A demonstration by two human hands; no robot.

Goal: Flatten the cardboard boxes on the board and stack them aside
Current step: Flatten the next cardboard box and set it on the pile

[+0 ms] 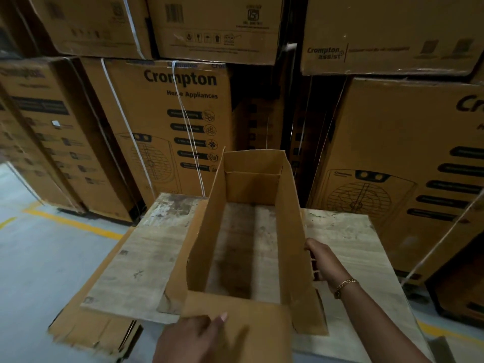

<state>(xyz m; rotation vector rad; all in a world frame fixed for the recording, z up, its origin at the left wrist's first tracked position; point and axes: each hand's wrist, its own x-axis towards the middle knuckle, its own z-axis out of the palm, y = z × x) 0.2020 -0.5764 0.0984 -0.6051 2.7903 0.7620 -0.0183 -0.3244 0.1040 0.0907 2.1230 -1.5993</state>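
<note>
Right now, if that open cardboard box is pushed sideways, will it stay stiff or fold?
Probably it folds: the board shows through the cardboard box, so no closed bottom braces its walls. It likely feels light, being empty thin card. The right hand gripping one wall should steady it against tipping.

Worn pale wooden tabletop (146, 258): one open-ended brown cardboard box (290, 231) standing centre; flattened brown cardboard (86, 328) protruding beneath near-left edge.

A brown cardboard box (290, 231) stands upright on the worn wooden board (146, 258), open top and bottom, flaps splayed outward.
</note>
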